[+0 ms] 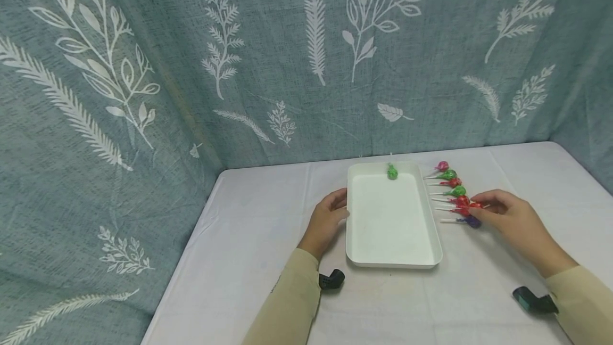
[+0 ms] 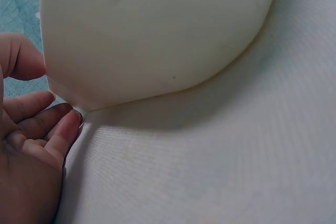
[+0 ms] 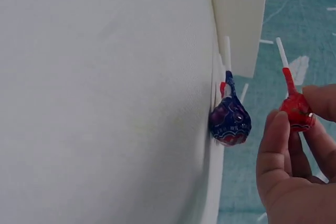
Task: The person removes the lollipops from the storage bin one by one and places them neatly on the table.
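A shallow white tray [image 1: 388, 222] lies on the table, with a green-wrapped lollipop [image 1: 392, 173] at its far end. My left hand [image 1: 325, 220] holds the tray's left side, thumb and curled fingertips against the wall in the left wrist view. Right of the tray, several wrapped lollipops lie in a column, sticks pointing left. Over the column's near end, my right hand [image 1: 510, 220] pinches a red lollipop [image 3: 297, 112] by its candy head between thumb and fingers. Close by lies a dark blue lollipop [image 3: 231, 121], the nearest of the column.
Farther up the column are a pink lollipop [image 1: 442, 166], green ones [image 1: 458, 191] and red ones [image 1: 455, 182]. A white cloth [image 1: 383, 307] covers the table. Teal leaf-patterned curtains [image 1: 287, 68] hang behind and at the sides. Dark devices [image 1: 533, 301] sit at both wrists.
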`<act>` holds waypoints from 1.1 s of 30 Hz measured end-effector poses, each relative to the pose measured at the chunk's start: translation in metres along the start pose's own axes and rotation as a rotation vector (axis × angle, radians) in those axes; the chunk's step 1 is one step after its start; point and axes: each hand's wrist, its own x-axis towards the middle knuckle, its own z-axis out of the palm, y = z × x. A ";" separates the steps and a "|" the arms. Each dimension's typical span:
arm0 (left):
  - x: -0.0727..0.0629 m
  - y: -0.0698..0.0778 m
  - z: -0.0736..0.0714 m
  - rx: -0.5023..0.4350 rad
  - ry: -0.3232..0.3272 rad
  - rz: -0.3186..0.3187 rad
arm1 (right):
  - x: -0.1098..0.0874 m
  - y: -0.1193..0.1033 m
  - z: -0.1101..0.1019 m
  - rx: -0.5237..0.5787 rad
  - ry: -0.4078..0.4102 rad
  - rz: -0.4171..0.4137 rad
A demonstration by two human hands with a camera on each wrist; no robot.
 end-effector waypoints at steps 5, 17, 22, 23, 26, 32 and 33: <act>0.000 0.001 0.000 0.010 0.002 -0.011 | -0.003 0.005 -0.005 0.003 -0.036 0.051; 0.003 0.001 0.002 0.010 0.002 -0.002 | -0.010 0.017 -0.011 0.027 -0.154 0.110; 0.002 0.002 0.002 0.019 0.010 -0.009 | -0.012 0.021 -0.009 0.024 -0.179 0.127; 0.002 0.002 0.002 0.019 0.011 -0.010 | -0.012 0.022 -0.008 0.023 -0.179 0.124; 0.002 0.004 0.003 0.022 0.012 -0.008 | -0.013 0.024 -0.007 0.008 -0.163 0.093; 0.002 0.006 0.002 0.012 0.005 0.001 | -0.013 0.027 -0.004 -0.015 -0.142 0.037; 0.002 0.005 0.003 0.014 0.004 -0.002 | -0.013 0.028 -0.003 -0.020 -0.140 0.035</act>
